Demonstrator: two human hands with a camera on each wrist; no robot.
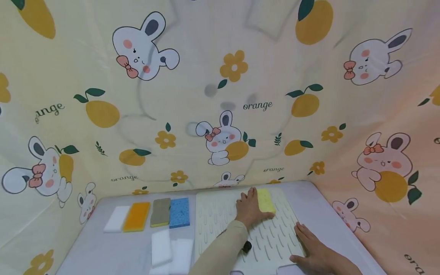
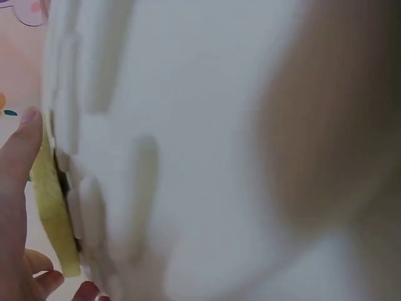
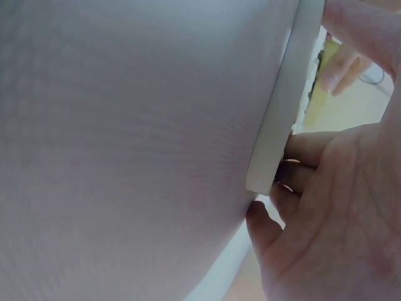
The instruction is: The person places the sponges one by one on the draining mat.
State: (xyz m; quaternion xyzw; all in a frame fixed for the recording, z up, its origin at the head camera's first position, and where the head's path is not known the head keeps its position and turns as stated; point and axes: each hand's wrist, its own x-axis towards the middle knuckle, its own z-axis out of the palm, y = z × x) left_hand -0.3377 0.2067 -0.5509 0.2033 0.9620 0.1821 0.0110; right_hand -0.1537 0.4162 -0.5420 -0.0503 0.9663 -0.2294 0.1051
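A yellow sponge (image 1: 266,201) lies at the far end of a cream drying board (image 1: 220,221) with long raised ridges. My left hand (image 1: 248,208) holds the sponge, thumb at its near end and fingers toward its far end. In the left wrist view the sponge (image 2: 55,207) shows edge-on between thumb and fingers, against the ridges. My right hand (image 1: 314,250) rests at the board's right edge with its fingers extended. From the right wrist, those fingers meet the side of the board (image 3: 282,106), and the sponge (image 3: 322,94) shows beyond.
Left of the board, a white sponge (image 1: 117,219), an orange sponge (image 1: 136,216), a grey sponge (image 1: 160,212) and a blue sponge (image 1: 179,212) form a row. Nearer lie white sponges (image 1: 161,247). A cloth curtain (image 1: 192,95) with rabbits and oranges surrounds the white table (image 1: 93,244).
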